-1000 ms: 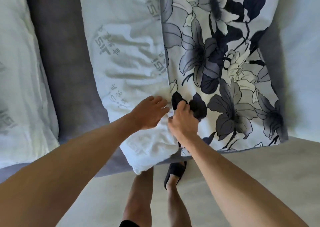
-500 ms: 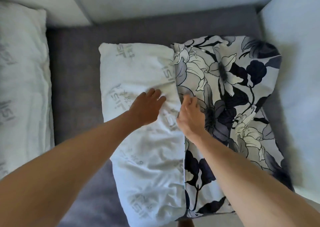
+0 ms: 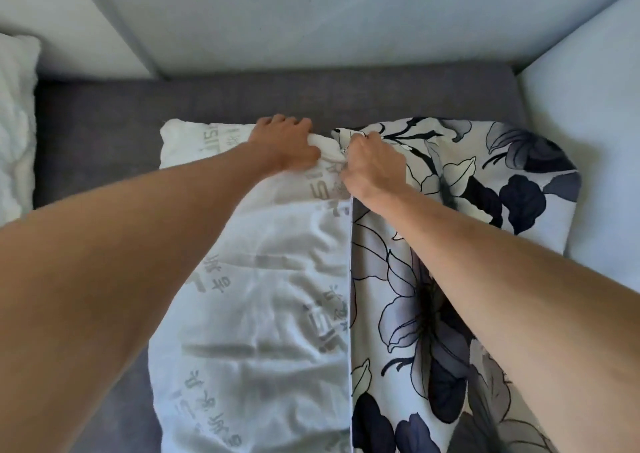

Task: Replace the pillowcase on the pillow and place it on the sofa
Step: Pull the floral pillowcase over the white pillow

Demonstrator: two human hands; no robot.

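Note:
A white pillow [image 3: 263,279] with grey printed lettering lies on the dark grey sofa seat [image 3: 104,123]. Its right half sits inside a floral pillowcase [image 3: 467,182] of white, grey and navy flowers. The case's open edge runs straight down the pillow's middle. My left hand [image 3: 284,144] grips the pillow's far edge, fingers curled over bunched white fabric. Just to its right, my right hand [image 3: 374,165] pinches the far corner of the pillowcase opening. The two hands almost touch.
A second white pillow [image 3: 15,123] lies at the left edge of the seat. Pale back cushions [image 3: 311,19] rise behind, and a pale cushion [image 3: 588,141] stands against the right side.
Both hands have slid from the near edge of the pillow, past its middle, to the far edge along the pillowcase opening. My view has tilted up toward the sofa back.

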